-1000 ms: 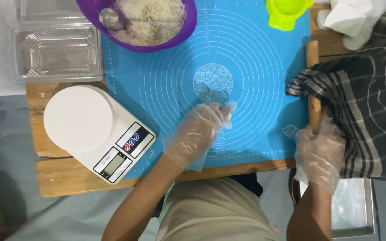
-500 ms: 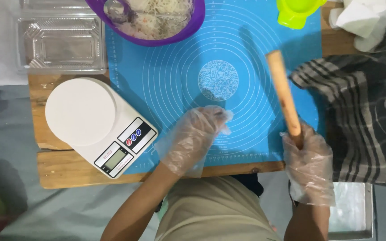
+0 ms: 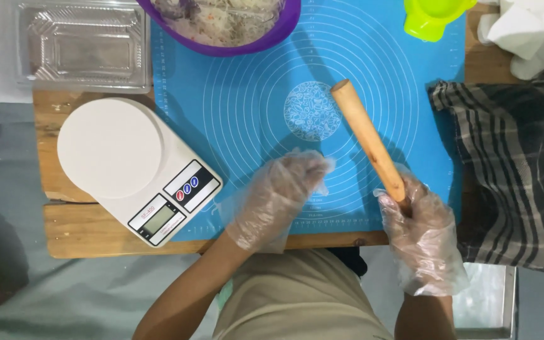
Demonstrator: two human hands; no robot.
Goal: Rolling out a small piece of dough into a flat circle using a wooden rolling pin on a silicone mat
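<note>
Wooden desk (image 3: 89, 230), plank top, seen from above; bare wood shows along the near edge and at the left. A blue baking mat (image 3: 247, 119) with printed rings covers the middle of the desk. A white kitchen scale (image 3: 136, 167) sits at the left, its display corner overlapping the mat's left edge. A clear plastic container (image 3: 83, 44) lies at the far left corner, just behind the scale. A dark checked cloth (image 3: 511, 170) is draped over the right end of the desk. White cloth (image 3: 524, 31) is bunched at the far right corner.
</note>
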